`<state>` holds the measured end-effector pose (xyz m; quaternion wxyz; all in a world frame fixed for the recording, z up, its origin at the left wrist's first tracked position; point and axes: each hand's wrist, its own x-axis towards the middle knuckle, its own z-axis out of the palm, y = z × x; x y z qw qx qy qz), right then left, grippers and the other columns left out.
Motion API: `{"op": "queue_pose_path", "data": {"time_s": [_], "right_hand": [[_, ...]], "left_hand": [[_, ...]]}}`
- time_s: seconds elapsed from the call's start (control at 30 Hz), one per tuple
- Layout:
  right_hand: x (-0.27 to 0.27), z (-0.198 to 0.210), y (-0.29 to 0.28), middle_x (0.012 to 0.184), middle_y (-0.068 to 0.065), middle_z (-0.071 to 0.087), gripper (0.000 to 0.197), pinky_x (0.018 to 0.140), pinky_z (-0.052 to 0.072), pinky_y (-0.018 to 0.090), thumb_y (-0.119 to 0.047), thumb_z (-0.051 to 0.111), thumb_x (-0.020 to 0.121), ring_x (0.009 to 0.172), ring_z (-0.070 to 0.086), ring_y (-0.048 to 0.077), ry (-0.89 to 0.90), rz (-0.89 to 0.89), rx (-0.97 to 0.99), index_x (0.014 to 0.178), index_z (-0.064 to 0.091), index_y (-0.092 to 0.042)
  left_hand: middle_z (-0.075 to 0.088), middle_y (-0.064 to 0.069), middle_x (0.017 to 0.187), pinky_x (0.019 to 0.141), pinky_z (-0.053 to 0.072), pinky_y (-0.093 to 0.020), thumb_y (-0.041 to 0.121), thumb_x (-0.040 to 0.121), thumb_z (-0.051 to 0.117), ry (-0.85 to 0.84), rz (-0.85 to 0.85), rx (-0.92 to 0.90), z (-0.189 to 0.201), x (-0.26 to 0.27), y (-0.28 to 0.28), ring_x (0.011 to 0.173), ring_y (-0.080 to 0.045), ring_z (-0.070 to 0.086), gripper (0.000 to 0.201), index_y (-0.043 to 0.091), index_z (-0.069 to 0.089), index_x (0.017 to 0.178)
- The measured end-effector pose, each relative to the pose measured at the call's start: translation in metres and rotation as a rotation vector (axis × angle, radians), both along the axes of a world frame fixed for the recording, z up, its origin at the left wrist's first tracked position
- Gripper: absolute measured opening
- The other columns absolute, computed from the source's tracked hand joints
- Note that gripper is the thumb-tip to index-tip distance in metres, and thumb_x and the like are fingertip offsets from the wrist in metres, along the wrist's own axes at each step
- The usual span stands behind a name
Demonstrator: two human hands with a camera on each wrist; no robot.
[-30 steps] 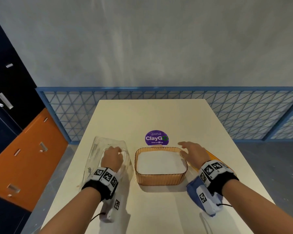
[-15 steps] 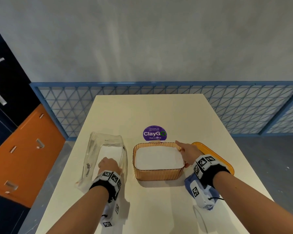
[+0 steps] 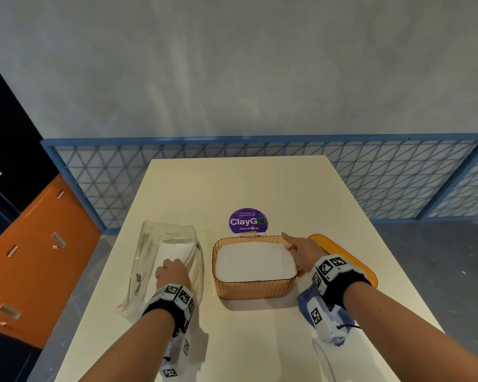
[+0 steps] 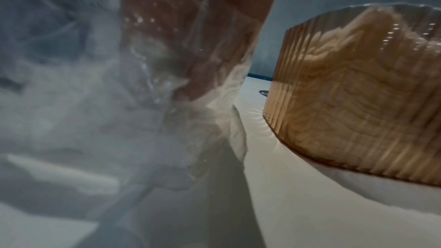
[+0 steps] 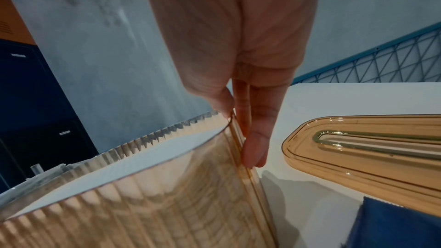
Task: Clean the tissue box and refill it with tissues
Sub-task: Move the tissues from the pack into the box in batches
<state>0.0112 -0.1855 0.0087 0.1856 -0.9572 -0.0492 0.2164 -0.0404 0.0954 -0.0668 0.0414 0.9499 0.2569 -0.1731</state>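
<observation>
Since the earlier frames the left hand point(image 3: 172, 274) had slid back toward the person, from the far part of the clear plastic tissue pack point(image 3: 160, 244) to its near end, and the right hand point(image 3: 301, 252) had come in from hovering over the far right corner of the tissue box point(image 3: 253, 288) to sit against its right side.

Left hand was knuckles-up w/ fingers curled, resting on the pack, but can't tell if it was actually gripping the plastic or just pressing on it. Left wrist cam mostly showed crinkled plastic wrap point(image 4: 100, 101) right up close, w/ the ribbed amber box wall point(image 4: 358, 101) just to the right, not touching.

Right hand was pretty open: fingers point(image 5: 257, 139) straight and together, laid flat down the outside of the box's right wall, thumb at the rim on the box side. More of a steadying touch than a real grab, tbh.

Box sat mid-worktop point(image 3: 260, 340), lid off, w/ a white tissue stack point(image 3: 253, 261) filling it nearly to the rim. Amber lid point(image 5: 358, 157) lay flat just right of the box, a blue cloth point(image 5: 393, 223) at its near end. Purple ClayGo sticker point(image 3: 248, 220) was just behind the box.
</observation>
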Motion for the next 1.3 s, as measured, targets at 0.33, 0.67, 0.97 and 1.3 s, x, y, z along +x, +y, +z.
{"op": "queue_pose_path", "data": {"time_s": [0.33,0.67,0.97,1.3], "right_hand": [[0.006,-0.001,-0.004,0.139,0.014,0.051,0.051,0.097,0.047,0.034,-0.009,0.031,0.1,0.12,0.055,0.032,0.022,-0.011,0.01,0.149,0.025,-0.024],[0.001,0.08,0.065,0.107,0.014,0.067,0.051,0.061,0.054,0.029,-0.051,0.033,0.097,0.08,0.066,0.026,0.257,-0.139,0.821,0.119,0.054,-0.01],[0.009,0.108,0.062,0.119,0.027,0.06,0.033,0.081,0.048,0.043,-0.006,0.055,0.088,0.097,0.059,0.033,0.118,-0.031,0.636,0.12,0.055,0.003],[-0.007,0.128,0.049,0.108,0.004,0.059,0.028,0.084,0.044,0.032,-0.01,0.051,0.093,0.097,0.054,0.021,-0.2,0.144,0.594,0.121,0.057,-0.01]], "left_hand": [[0.06,-0.019,0.121,0.091,0.046,-0.035,0.006,0.096,0.039,-0.254,0.056,-0.178,0.049,-0.006,0.023,0.113,-0.031,0.058,0.027,-0.003,0.056,0.115],[0.064,-0.008,0.11,0.064,0.049,-0.034,0.003,0.091,0.044,-0.92,-0.262,-0.208,0.108,-0.031,-0.025,0.091,-0.029,0.063,0.034,0.011,0.056,0.122],[0.043,-0.008,0.144,0.106,0.038,-0.035,0.054,0.091,0.039,-0.862,-0.73,-0.34,0.077,-0.028,-0.058,0.132,-0.022,0.038,0.057,0.02,0.044,0.136],[0.036,-0.011,0.144,0.104,0.037,-0.035,0.014,0.096,0.046,-0.787,0.292,-1.529,0.111,0.001,-0.052,0.124,-0.023,0.043,0.065,0.027,0.01,0.149]]}}
